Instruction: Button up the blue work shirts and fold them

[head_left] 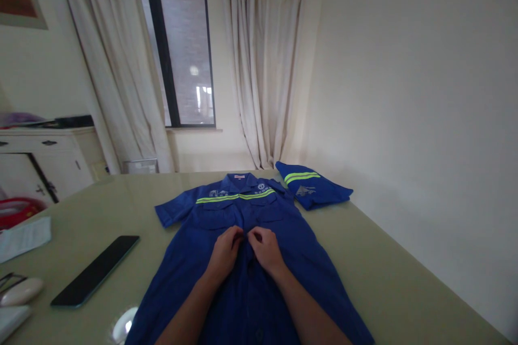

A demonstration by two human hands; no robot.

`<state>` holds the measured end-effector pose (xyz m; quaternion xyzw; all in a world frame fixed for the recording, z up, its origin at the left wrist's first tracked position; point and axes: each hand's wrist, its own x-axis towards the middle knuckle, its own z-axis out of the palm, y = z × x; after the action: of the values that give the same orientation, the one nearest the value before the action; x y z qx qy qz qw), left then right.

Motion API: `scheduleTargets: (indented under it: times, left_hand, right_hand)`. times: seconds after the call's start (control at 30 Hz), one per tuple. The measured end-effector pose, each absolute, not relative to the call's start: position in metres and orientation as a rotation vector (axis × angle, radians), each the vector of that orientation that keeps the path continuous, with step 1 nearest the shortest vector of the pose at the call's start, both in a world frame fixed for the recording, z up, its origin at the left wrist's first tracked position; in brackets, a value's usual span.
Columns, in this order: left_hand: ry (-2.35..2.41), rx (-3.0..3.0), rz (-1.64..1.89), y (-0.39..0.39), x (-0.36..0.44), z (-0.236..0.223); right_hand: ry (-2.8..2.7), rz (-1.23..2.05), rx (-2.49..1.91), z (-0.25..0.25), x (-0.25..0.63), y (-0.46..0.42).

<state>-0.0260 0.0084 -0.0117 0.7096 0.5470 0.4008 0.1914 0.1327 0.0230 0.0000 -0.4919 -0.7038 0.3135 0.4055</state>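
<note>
A blue short-sleeved work shirt (299, 248) lies spread face up on the table, its collar at the far end and a yellow-green reflective stripe across the chest. My left hand (227, 248) is closed, fingers pinching the left edge of the front opening below the chest pockets. Just across from it, my right hand (265, 247) pinches the other edge of the opening, also closed. The fingertips nearly meet over the placket. Whether a button is between them is hidden.
Another folded blue garment (319, 186) with a reflective stripe lies at the far right, by the wall. On the left of the table (121, 205) are a black tablet (97, 269), a paper (24, 238), a white mouse (22, 291) and a red round item (20, 210).
</note>
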Motion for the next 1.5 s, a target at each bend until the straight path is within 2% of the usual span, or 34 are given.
scheduleTargets:
  times: [0.13,0.43,0.77,1.33,1.5]
  left_hand:
    - [1.543,1.982,1.153,0.009,-0.025,-0.011]
    - [1.464,1.777,1.225,0.008,-0.022,-0.003]
    - [1.467,1.543,1.321,0.025,-0.027,-0.022]
    - [1.468,1.568,1.338,0.019,-0.025,-0.018]
    - [1.484,1.566,1.331,0.020,-0.025,-0.016]
  right_hand:
    - [-1.733,0.893,-1.215,-0.004,0.133,0.027]
    - [-1.728,0.781,-1.300,-0.012,0.131,0.031]
    - [-1.739,0.851,-1.200,-0.008,0.133,0.032]
    - [-1.759,0.686,-1.220,-0.009,0.128,0.028]
    - [-1.664,0.740,-1.165,-0.006,0.127,0.029]
